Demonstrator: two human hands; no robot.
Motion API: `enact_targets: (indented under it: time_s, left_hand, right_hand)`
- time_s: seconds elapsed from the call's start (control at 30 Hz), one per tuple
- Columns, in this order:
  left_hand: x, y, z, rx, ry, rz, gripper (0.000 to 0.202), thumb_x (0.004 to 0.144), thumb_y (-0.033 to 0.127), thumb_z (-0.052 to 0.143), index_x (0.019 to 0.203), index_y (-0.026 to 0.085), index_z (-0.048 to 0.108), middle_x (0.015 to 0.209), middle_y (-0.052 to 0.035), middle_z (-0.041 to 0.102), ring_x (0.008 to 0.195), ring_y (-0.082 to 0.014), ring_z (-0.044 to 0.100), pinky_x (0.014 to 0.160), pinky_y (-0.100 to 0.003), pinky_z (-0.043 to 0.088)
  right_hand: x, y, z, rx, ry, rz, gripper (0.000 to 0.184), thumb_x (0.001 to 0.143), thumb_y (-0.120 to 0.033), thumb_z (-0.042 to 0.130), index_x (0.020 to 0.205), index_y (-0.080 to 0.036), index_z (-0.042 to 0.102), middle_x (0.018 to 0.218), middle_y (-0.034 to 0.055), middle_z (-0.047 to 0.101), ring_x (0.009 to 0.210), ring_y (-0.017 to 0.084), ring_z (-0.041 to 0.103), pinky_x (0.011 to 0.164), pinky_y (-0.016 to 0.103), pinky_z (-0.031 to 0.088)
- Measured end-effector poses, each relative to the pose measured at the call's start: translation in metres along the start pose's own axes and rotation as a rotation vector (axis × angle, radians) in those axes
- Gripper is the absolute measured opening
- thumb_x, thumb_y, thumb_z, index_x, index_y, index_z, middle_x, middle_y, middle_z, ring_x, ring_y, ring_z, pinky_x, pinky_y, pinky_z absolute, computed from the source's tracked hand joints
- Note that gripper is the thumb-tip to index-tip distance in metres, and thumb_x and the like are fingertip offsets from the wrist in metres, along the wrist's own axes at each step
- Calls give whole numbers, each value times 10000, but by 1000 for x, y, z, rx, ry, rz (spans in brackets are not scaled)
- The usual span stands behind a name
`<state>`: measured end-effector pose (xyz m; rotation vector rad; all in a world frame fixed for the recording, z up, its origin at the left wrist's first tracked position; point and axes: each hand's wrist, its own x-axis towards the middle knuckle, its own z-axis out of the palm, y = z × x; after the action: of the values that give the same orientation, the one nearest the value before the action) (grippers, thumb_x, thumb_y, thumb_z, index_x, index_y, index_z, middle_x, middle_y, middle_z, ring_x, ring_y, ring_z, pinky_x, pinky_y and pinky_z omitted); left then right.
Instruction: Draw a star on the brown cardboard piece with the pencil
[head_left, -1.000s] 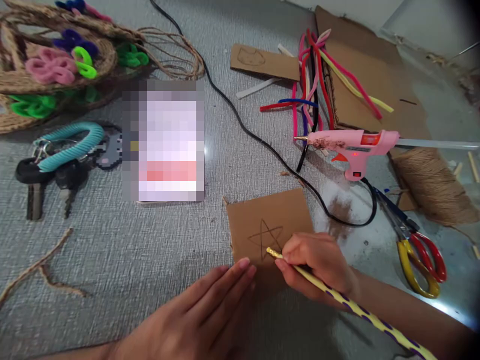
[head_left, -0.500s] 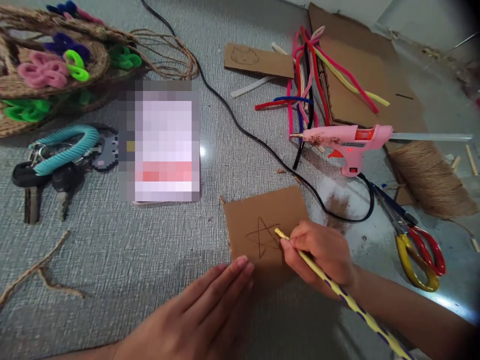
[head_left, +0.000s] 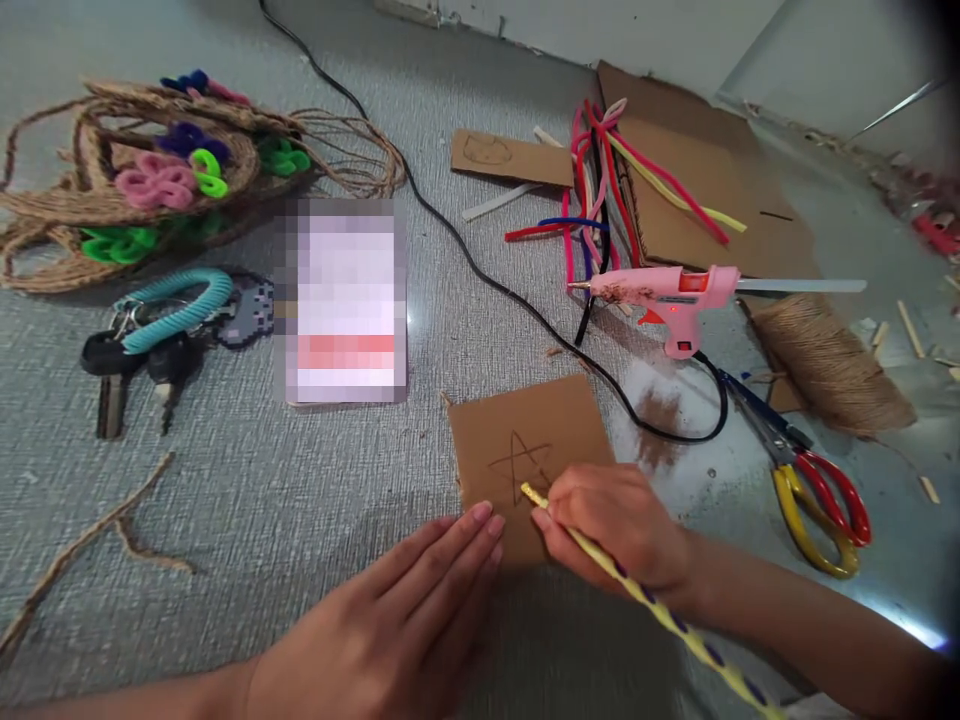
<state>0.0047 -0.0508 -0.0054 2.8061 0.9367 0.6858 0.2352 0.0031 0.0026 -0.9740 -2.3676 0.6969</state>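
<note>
Cardboard square (head_left: pixel 480 430) lying flat on the worktop (head_left: pixel 330 520), a star (head_left: pixel 514 465) drawn on it! Right hand (head_left: pixel 611 520), grip closed round the spotted pencil (head_left: pixel 675 624), gold end right at the star. Left hand (head_left: pixel 397 600), grip released, rests straight fingers at the near-left edge. Pink glue gun (head_left: pixel 667 293) beyond, scissors (head_left: pixel 785 500) off to the right!

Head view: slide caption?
Right hand holds a yellow writing tool at a star drawn on cardboard; left hand rests on its edge.
</note>
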Motion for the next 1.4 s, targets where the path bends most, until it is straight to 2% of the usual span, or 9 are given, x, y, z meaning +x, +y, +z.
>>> enact_targets:
  time_s: [0.13,0.27,0.53,0.63,0.83,0.97,1.1,1.2,1.4]
  left_hand:
    - [0,1,1,-12,16,-12,297,926,259,456,1114,95,616,1232,-79,615,1182,-183,542,990,-282,444]
    - [1,-1,1,-41,29,-10,279,921,230,460,1100,85,618,1210,-89,627,1170,-187,554,976,-283,458]
    - [2,-2,-1,-42,27,-12,274,920,211,447,1100,89,613,1198,-80,633,1158,-183,566,943,-279,487]
    - [4,-2,-2,-44,33,-12,273,927,204,434,1098,85,611,1202,-75,632,1154,-178,568,944,-276,477]
    - [4,-1,-2,-51,-1,-11,285,931,235,460,1127,75,593,1225,-80,616,1167,-182,557,970,-284,442]
    - [1,-1,2,-43,26,-3,275,930,215,458,1123,72,590,1232,-84,612,1178,-188,548,981,-295,424]
    - [1,-1,2,-35,31,-5,274,931,216,457,1121,70,590,1220,-82,620,1166,-184,556,969,-292,431]
    - [2,-1,1,-25,14,-9,281,927,231,469,1130,78,590,1228,-68,617,1173,-179,549,966,-287,432]
    - [-1,0,1,-13,-25,-13,309,938,266,459,1172,105,581,1269,-44,592,1199,-157,524,999,-277,400]
  right_hand:
    - [3,-3,0,-75,46,-58,221,787,-62,542,655,-202,434,567,-14,598,478,92,544,465,212,404]
    - [4,-6,0,-58,-19,-87,232,784,-81,540,623,-202,424,555,-22,603,460,90,540,451,221,410]
    - [2,-1,-4,-32,-41,6,218,852,-172,533,641,-212,495,579,-58,607,498,54,565,489,191,403]
    - [2,3,-6,-41,8,62,206,842,-186,561,644,-212,508,579,-67,596,503,46,561,490,189,388]
    - [4,2,-4,-81,8,-52,218,821,-125,542,622,-188,480,555,-51,593,481,48,546,479,187,388]
    - [6,5,-8,-112,102,32,205,786,-101,579,636,-181,464,561,-33,591,473,61,527,474,201,382]
    - [5,10,-10,-76,52,-14,215,794,-106,576,639,-190,453,567,-33,589,478,70,530,477,210,382]
    - [5,11,-9,-95,68,38,219,804,-117,567,640,-198,448,567,-33,581,471,75,519,477,224,379]
    - [8,3,-24,139,93,43,206,831,-139,520,672,-216,414,594,-38,532,505,87,493,488,244,390]
